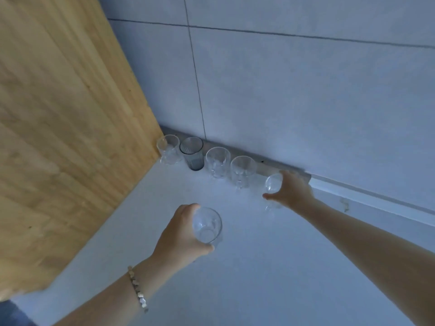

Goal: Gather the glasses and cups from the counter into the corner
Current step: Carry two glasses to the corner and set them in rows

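Left hand (181, 234) grips a smooth clear glass (207, 225) at 6 o'clock on the white desk (259, 267). Right hand (292, 189) clasps a rounded glass (273, 184) at 3 o'clock, beside four upright tumblers (217, 162) along the tiled wall (282, 90).

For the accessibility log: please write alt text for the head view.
Each hand holds a clear glass above a white counter: the left hand nearer the camera, the right hand by the tiled wall. Three clear glasses and one dark tumbler line the wall toward the wooden panel.
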Tool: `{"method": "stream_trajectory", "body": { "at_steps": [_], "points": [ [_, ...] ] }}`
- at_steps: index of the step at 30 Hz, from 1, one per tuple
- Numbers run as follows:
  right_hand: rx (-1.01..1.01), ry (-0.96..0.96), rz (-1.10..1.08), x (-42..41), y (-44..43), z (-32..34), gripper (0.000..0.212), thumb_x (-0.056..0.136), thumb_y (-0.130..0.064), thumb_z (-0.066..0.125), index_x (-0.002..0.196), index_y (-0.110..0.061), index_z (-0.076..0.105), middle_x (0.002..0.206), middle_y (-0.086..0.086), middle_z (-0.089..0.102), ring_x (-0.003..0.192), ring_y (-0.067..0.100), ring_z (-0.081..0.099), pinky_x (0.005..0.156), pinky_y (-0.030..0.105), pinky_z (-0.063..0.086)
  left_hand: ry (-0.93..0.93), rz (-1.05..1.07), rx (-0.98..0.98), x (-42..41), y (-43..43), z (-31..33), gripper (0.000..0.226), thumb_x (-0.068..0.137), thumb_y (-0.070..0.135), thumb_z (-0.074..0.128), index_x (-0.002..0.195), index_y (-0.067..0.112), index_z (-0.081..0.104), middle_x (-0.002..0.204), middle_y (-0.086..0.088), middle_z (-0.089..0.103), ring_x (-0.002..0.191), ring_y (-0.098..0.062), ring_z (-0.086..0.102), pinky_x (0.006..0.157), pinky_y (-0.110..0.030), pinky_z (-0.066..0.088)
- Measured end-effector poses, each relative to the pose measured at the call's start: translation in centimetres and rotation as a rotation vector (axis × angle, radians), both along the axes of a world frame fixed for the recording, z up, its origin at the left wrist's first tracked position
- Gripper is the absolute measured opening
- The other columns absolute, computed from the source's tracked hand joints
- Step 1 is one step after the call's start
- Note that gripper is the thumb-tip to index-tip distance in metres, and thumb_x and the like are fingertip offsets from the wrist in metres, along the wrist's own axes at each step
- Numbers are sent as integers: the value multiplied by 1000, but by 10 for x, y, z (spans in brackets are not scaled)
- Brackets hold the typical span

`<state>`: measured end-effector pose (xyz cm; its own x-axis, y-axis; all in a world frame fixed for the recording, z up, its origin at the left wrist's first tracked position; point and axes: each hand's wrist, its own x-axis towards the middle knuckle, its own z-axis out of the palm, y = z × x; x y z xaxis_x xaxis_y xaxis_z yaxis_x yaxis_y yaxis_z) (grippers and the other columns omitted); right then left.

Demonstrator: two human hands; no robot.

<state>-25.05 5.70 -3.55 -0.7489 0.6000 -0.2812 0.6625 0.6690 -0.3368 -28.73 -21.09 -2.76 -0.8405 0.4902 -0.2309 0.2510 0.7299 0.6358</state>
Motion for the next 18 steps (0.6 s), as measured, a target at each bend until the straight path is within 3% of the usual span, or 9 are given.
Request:
{"method": "stream_trajectory", "body": {
  "at_steps": [5, 10, 14, 18],
  "points": [
    [7, -37, 2, -40, 20, -19, 77, 65, -51, 78, 126, -13, 50, 127, 8, 55, 115, 27, 57, 86, 35, 48, -8, 66, 9, -18, 0, -12, 85, 47, 33, 73, 126, 23, 43, 122, 10, 42, 117, -6, 47, 93, -23, 43],
    [-16, 8, -45, -44, 21, -26, 84, 70, -52, 74, 133, -9, 40, 135, 12, 45, 123, 31, 50, 93, 40, 45, -47, 100, 19, -22, -13, -15, 93, 36, 47, 64, 125, 25, 46, 121, 10, 45, 116, -6, 48, 96, -31, 48],
    [-39, 35, -20, -24, 5, -26, 91, 74, -39, 76, 142, -8, 24, 147, 14, 31, 132, 35, 38, 101, 44, 40, -60, 88, -14, -31, -30, -18, 81, 45, 33, 71, 121, 25, 46, 120, 9, 45, 115, -6, 48, 93, -26, 47],
    [109, 13, 116, 5, -22, -20, 68, 86, -27, 62, 143, -17, 26, 151, 9, 22, 133, 32, 35, 103, 41, 39, -88, 72, -52, -58, -50, -21, 69, 46, 29, 71, 110, 29, 45, 115, 7, 45, 109, -6, 48, 73, -9, 40]
  ]
}}
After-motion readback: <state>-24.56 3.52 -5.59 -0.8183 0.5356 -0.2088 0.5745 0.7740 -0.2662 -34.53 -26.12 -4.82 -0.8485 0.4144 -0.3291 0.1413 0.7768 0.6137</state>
